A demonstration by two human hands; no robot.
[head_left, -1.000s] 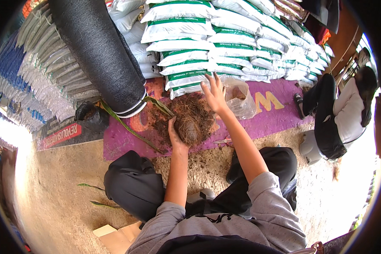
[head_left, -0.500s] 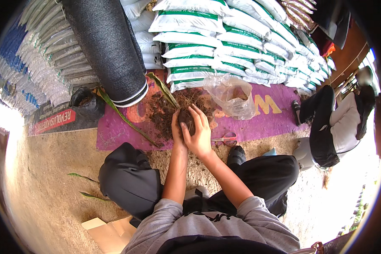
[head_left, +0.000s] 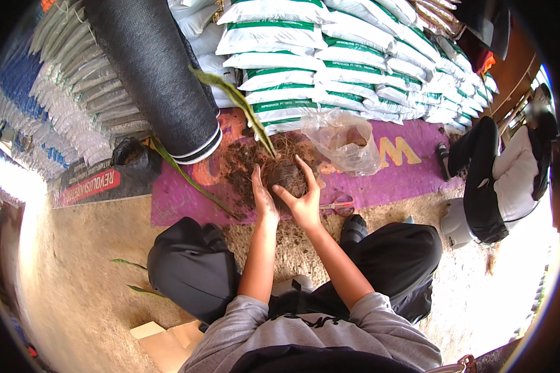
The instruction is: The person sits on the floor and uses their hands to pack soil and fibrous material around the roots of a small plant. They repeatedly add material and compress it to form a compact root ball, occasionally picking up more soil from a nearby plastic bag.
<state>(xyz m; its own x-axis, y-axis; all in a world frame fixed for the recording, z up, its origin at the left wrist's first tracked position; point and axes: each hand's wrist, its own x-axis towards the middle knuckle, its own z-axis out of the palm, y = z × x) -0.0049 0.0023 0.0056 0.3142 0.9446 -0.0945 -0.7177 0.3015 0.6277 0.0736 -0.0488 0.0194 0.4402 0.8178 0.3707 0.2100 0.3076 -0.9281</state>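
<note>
A dark brown root ball (head_left: 286, 177) with fine hairy roots sits between my two hands, and a long green leaf with yellowish edges (head_left: 250, 112) rises from it, leaning away to the left. My left hand (head_left: 264, 196) presses its palm and long fingers along the left side. Around the right side curves my right hand (head_left: 305, 200), its thumb laid across the near face and its fingers spread. Loose dark soil and root bits (head_left: 238, 169) lie beneath and around the ball on a purple banner sheet (head_left: 389, 180).
Red-handled scissors (head_left: 339, 204) and a clear plastic bag (head_left: 348, 146) lie to the right. A black planting bag (head_left: 134, 155) and a loose leaf (head_left: 196, 181) are leftward. Behind stand a black netting roll (head_left: 152, 68) and stacked white-green sacks (head_left: 280, 74). Another person (head_left: 504, 174) sits at right.
My hands have spread wider around the root ball, exposing more of it. The ball and its leaf have shifted, with the leaf now leaning further left and showing more of its length.
</note>
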